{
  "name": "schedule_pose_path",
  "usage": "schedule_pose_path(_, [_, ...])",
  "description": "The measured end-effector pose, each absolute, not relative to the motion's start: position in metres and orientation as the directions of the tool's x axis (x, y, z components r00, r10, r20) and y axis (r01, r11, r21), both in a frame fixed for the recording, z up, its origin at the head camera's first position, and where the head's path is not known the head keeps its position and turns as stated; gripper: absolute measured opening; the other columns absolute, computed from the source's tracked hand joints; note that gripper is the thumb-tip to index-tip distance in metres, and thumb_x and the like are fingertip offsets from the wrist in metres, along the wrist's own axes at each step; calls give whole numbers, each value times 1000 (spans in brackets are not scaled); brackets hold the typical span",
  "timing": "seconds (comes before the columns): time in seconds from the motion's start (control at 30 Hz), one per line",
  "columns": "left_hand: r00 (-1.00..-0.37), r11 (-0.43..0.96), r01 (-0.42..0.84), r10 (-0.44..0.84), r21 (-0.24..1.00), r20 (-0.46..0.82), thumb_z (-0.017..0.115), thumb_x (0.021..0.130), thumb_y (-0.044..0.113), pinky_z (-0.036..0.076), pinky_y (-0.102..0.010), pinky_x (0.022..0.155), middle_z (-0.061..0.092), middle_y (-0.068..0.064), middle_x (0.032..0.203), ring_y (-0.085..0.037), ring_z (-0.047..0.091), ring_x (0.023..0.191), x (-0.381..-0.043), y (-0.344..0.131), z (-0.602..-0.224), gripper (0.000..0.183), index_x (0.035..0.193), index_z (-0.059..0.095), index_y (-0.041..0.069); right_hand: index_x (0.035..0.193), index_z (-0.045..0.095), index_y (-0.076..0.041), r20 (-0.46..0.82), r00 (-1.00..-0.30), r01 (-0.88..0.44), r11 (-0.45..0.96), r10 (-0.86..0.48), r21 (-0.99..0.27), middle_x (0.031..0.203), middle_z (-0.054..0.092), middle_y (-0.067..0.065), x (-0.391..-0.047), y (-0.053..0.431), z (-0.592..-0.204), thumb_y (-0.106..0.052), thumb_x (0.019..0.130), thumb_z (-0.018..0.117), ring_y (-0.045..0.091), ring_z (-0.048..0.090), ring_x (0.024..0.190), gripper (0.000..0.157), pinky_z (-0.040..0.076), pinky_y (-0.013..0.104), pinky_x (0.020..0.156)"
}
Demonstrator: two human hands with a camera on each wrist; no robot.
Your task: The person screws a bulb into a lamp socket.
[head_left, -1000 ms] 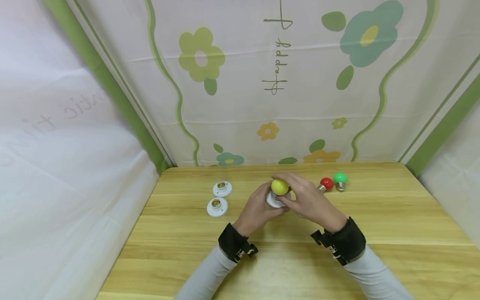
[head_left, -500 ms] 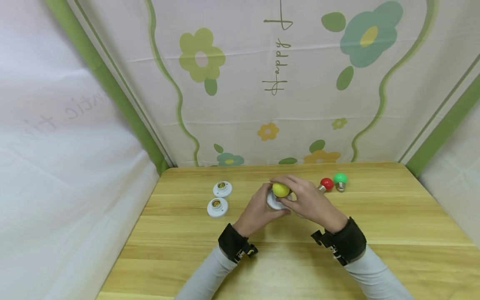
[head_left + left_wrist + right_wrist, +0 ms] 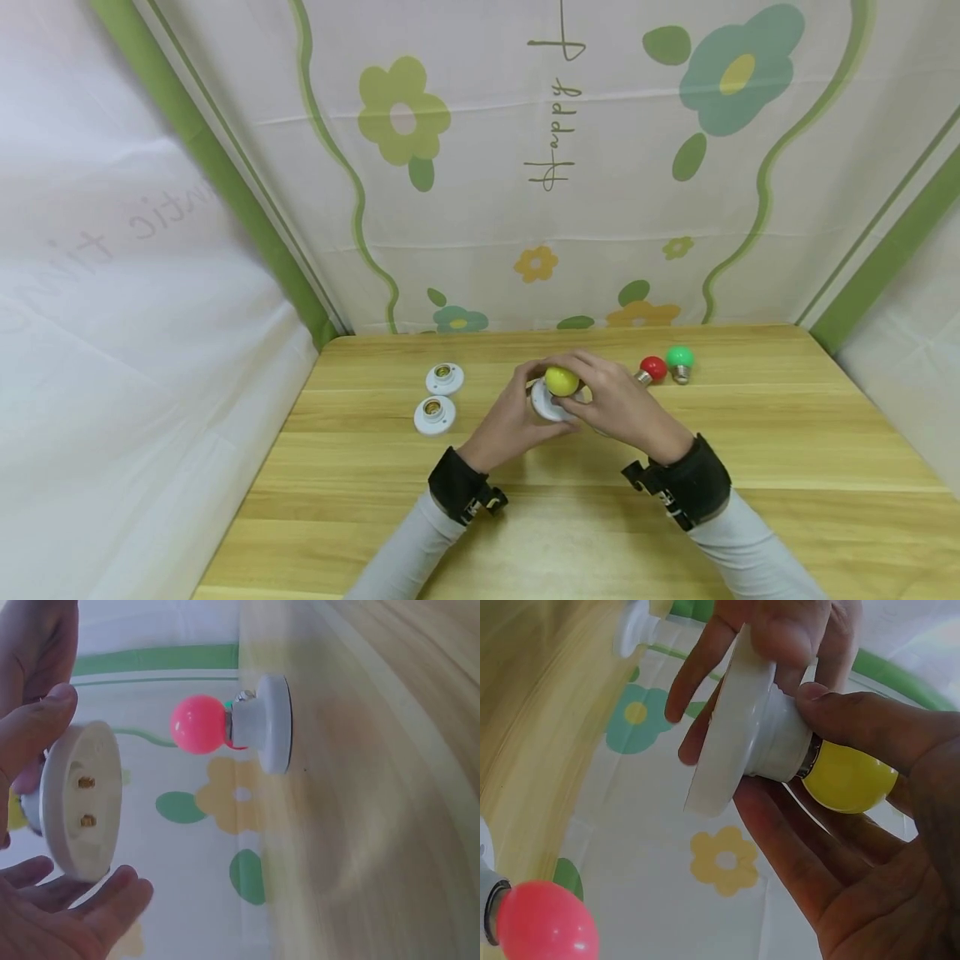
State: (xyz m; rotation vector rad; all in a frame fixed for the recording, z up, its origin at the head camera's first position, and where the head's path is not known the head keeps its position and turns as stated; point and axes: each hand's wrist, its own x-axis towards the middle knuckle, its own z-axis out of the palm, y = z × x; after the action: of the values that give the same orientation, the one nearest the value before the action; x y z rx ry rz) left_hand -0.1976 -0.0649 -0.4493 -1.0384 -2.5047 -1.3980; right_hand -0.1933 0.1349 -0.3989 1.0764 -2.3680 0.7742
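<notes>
My left hand holds a round white lamp holder by its rim, thumb on the near side and fingers spread loosely on the far side. A small yellow light bulb sits in the holder's socket, a strip of its metal base showing at the collar. My right hand curls round the bulb, with thumb tip and fingers reaching the collar. Both are held up off the table, tilted. The holder's underside shows two brass screws in the left wrist view.
Two white lamp holders stand at the left. A red bulb and a green bulb lie at the back right. Another red bulb, fitted in a holder, stands on the table, mostly hidden in the head view.
My left hand has shifted slightly left and loosened, leaving a gap between its fingers and the holder's rim. The yellow bulb has dipped a little; the right arm is nearly still.
</notes>
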Motion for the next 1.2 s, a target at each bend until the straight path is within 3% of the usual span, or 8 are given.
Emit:
schedule_pose_path(0.2, [-787, 465, 591, 510, 659, 347, 76, 77, 49, 42, -46, 104, 35, -7, 149, -21, 36, 134, -196, -79, -454, 101, 151, 18, 12, 129, 58, -12, 570, -621, -766, 567, -537, -301, 121, 62, 5, -197, 136, -404, -10, 75, 82, 21, 62, 104, 59, 57, 35, 79])
schedule_pose_path(0.53, [-834, 544, 530, 474, 650, 283, 74, 77, 55, 40, -38, 106, 38, -2, 147, -13, 35, 133, -195, -96, -462, 101, 152, 19, 14, 127, 59, -12, 501, -677, -724, 610, -539, -322, 117, 62, 4, -200, 135, -415, -11, 75, 82, 21, 61, 103, 57, 57, 37, 81])
schedule_pose_path(1.2, [-821, 551, 549, 495, 629, 283, 64, 82, 60, 43, -39, 103, 43, -4, 143, -14, 40, 130, -196, -102, -462, 93, 151, 21, 15, 124, 58, -9, 398, -731, -677, 661, -554, -324, 114, 60, 6, -206, 130, -444, -10, 77, 80, 19, 61, 97, 52, 57, 34, 78])
